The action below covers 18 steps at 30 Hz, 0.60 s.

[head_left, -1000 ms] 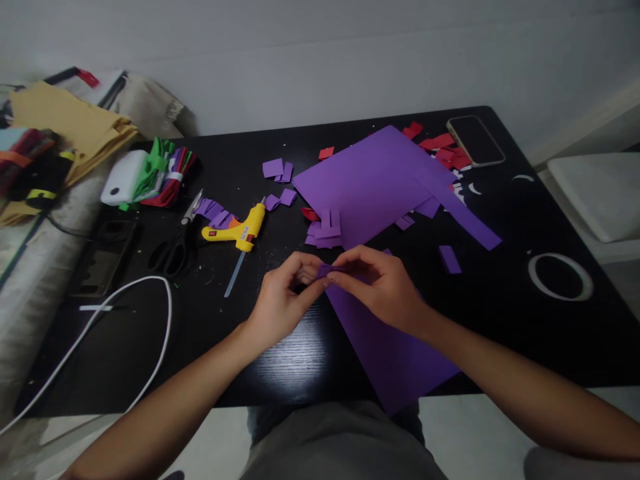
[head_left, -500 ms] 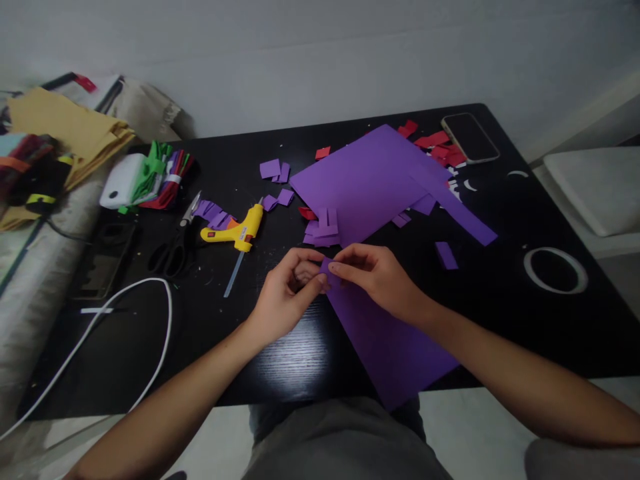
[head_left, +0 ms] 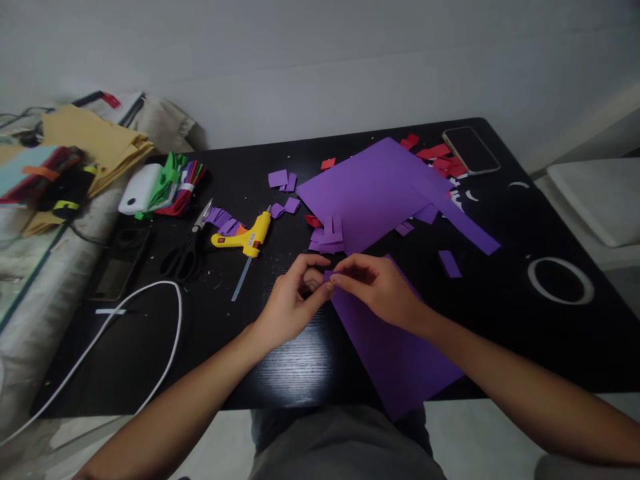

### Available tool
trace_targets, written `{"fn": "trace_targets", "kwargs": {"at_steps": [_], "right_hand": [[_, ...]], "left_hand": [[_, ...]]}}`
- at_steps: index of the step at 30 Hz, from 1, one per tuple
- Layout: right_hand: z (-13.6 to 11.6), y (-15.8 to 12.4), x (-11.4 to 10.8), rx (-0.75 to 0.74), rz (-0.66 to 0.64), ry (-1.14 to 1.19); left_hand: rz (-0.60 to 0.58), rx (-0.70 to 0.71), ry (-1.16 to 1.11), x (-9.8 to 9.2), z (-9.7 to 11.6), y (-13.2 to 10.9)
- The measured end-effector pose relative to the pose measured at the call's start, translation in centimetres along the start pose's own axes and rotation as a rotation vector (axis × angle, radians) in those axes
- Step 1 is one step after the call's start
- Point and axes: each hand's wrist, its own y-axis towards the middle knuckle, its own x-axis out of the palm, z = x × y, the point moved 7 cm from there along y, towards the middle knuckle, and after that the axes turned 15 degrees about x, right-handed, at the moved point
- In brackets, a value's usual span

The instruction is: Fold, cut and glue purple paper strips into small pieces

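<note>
My left hand (head_left: 291,303) and my right hand (head_left: 377,288) meet at the middle of the black table (head_left: 500,333), fingertips pinched together on a small purple paper piece (head_left: 328,276). Most of that piece is hidden by my fingers. Under my right wrist lies a purple sheet (head_left: 395,353) that hangs over the table's near edge. A larger purple sheet (head_left: 375,190) with a cut strip lies beyond my hands. A pile of small purple cut pieces (head_left: 327,235) sits just past my fingers.
A yellow glue gun (head_left: 246,237) and black scissors (head_left: 189,250) lie to the left, with a white cable (head_left: 165,347) looping nearer. Red scraps (head_left: 440,155) and a phone (head_left: 470,149) are at the far right. Coloured sheets (head_left: 175,183) and a white box (head_left: 135,189) sit far left.
Both hands stay pinched on the small purple piece, fingers shifting slightly. The view has tilted a little, so everything sits lower in the picture.
</note>
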Motion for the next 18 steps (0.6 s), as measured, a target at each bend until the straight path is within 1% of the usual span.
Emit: {"fn": "trace_targets", "kwargs": {"at_steps": [3,6,14,18], "right_hand": [[0.0,0.05,-0.04,0.005,-0.004,-0.041],[-0.03,0.02,-0.02,-0.001,-0.006,-0.048],[0.19,-0.1,0.16,0.005,-0.008,-0.002],[0.13,-0.12,0.18,0.002,-0.027,-0.032]], "left_hand": [[-0.032,-0.007,0.078,-0.17,0.07,-0.04],[-0.039,-0.015,0.114,-0.43,0.16,0.04],[-0.041,-0.015,0.123,-0.51,0.33,0.02],[-0.03,-0.029,0.12,-0.72,0.44,0.18]]}}
